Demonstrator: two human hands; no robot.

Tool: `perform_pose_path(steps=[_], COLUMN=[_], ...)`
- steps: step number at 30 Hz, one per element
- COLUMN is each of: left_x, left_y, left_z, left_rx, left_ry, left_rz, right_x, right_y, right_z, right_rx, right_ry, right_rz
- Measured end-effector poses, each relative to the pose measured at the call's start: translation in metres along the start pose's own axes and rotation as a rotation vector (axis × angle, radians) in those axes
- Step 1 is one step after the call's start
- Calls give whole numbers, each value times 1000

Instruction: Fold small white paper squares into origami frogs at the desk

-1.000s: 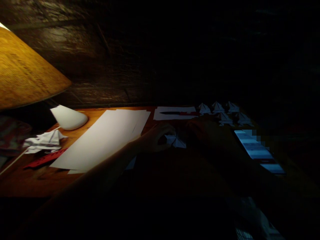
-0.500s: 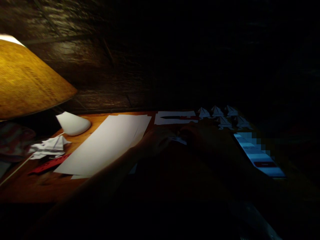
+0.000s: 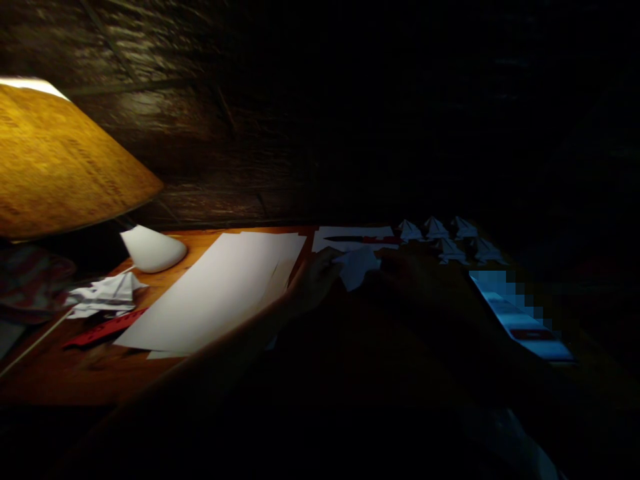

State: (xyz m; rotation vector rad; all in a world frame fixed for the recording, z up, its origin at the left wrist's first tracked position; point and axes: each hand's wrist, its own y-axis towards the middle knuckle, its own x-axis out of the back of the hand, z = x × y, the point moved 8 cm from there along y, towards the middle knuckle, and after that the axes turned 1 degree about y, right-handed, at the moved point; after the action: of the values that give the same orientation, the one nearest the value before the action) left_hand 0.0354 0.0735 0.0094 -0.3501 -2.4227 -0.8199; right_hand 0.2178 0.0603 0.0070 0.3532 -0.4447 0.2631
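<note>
The scene is very dark, lit only from the left. My left hand (image 3: 315,280) and my right hand (image 3: 405,270) meet over the wooden table (image 3: 70,373), both closed on a small folded white paper piece (image 3: 357,267) held between them, a little above the table. Just left of my left hand lies a stack of white paper sheets (image 3: 215,290). Behind the hands lies another white sheet (image 3: 350,239) with a dark, red-handled tool (image 3: 363,239) on it, which I cannot name for sure.
Several small folded paper figures (image 3: 447,239) sit in rows at the back right. A lit phone screen (image 3: 520,313) lies at the right. An orange lampshade (image 3: 60,167), a white cone-shaped object (image 3: 153,250), crumpled paper (image 3: 107,293) and a red strip (image 3: 103,328) occupy the left.
The folded piece was lying low under my hands; now both hands have lifted it and it shows larger between them. The view has shifted slightly.
</note>
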Motion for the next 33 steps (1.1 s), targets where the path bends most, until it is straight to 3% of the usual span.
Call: perform_pose_path(steps=[5,9,11,14,16,19,25,33], left_x=[7,19,10,-19,-30,-38,-38,-43], left_y=[0,0,-2,-17,-26,-33,-34,-37], left_z=[3,-2,-13,-31,-32,-28,-25,-21], left_rx=[38,-3,-115,-325,-365,-375,-392,-388], left_ry=[-3,38,69,128,164,234,301,375], left_rz=[-15,-43,78,407,540,643,657,671], right_x=[3,2,0,3,6,9,8,9], right_y=[1,5,4,1,0,0,1,-1], right_z=[-16,-15,-12,-7,-5,-9,-20,-11], right_rx=[-156,-69,3,91,144,194,156,129], right_ry=[235,35,-175,-501,-623,-658,-714,-783], right_rz=[-45,5,45,29,-15,-49,-31,30])
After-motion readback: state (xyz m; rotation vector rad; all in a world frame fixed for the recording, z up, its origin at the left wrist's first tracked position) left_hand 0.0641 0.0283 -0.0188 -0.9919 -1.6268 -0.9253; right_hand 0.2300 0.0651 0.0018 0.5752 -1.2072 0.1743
